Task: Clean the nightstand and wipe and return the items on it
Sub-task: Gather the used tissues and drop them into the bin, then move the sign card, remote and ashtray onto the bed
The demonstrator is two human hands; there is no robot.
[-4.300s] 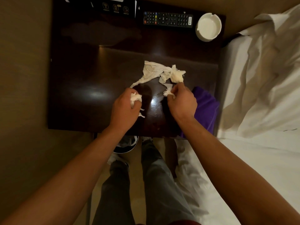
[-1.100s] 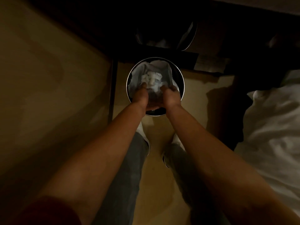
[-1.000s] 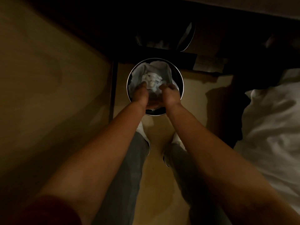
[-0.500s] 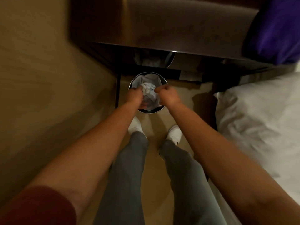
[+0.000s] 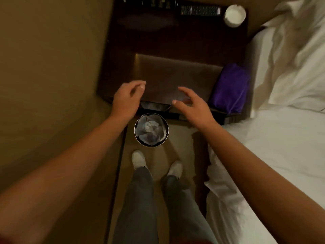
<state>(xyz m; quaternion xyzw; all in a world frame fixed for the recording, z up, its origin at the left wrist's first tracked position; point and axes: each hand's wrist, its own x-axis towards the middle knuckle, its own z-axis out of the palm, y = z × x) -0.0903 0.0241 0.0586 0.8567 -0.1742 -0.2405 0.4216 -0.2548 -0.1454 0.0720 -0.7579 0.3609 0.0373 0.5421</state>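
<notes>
1. Both hands empty: left hand (image 5: 127, 97) loosely curled, right hand (image 5: 193, 105) spread with fingers apart, hovering side by side over the near edge of the table (image 5: 175, 50), touching nothing.
2. Table here = the dark nightstand, wedged between the tan wall and the bed (image 5: 290, 120).
3. Progress, going by how things lie: crumpled white tissue sitting in the trash bin (image 5: 151, 129) on the floor just below the table's front edge, and no loose scraps visible on the tabletop. So litter looks dealt with.
4. Still left, best guess: wiping the surface itself, then wiping each item and putting it back. Nothing looks lifted off yet.
5. Purple cloth (image 5: 228, 90) lying folded at the right near corner, just beside the bed, well within reach of the right hand. Probably the wiping rag.
6. Count on the table: one remote (image 5: 200, 10) at the back, one white ashtray (image 5: 235, 14) at the back right corner just beside it, one purple cloth. Also some dark thing with small labels at the back left, too dim to tell what.
7. Count elsewhere: one bin, two white shoes.
</notes>
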